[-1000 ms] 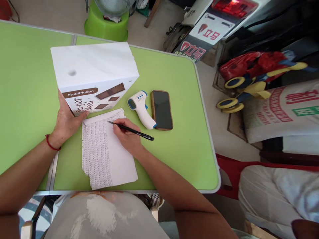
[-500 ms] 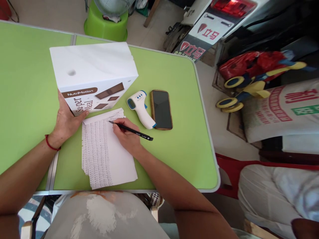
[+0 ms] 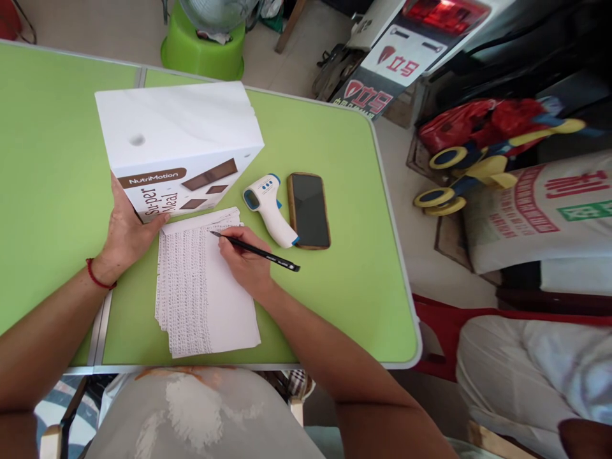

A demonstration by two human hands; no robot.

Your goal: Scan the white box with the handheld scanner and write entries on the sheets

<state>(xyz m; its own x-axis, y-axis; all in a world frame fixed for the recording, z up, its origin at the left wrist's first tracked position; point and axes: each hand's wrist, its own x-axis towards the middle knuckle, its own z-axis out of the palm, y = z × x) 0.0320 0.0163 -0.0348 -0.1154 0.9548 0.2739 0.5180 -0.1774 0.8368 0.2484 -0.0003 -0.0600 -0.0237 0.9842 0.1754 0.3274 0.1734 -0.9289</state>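
My left hand (image 3: 127,233) grips the near left edge of a white cardboard box (image 3: 176,121) printed "NutriMotion", thumb on its front and the other fingers partly hidden. In my right hand (image 3: 246,261) is a slim black pen (image 3: 261,252), its tip at the upper part of a stack of paper sheets (image 3: 232,312). Rows of small handwriting cover the left half of the top sheet; the right half is blank. A white and blue infrared thermometer (image 3: 271,213) lies just beyond my right hand, against a dark-screened phone (image 3: 309,210).
The green table (image 3: 349,293) has a metal rim and a seam at left. Behind it stands a green stool (image 3: 205,54) with a fan. At right are a vehicle's rear with a red light, a printed sack (image 3: 540,210), and a seated person in white trousers (image 3: 502,363).
The paper stack has turned slightly and its lower edge has shifted up and left. My right hand and the pen have moved slightly right. My left hand and the box stay nearly still.
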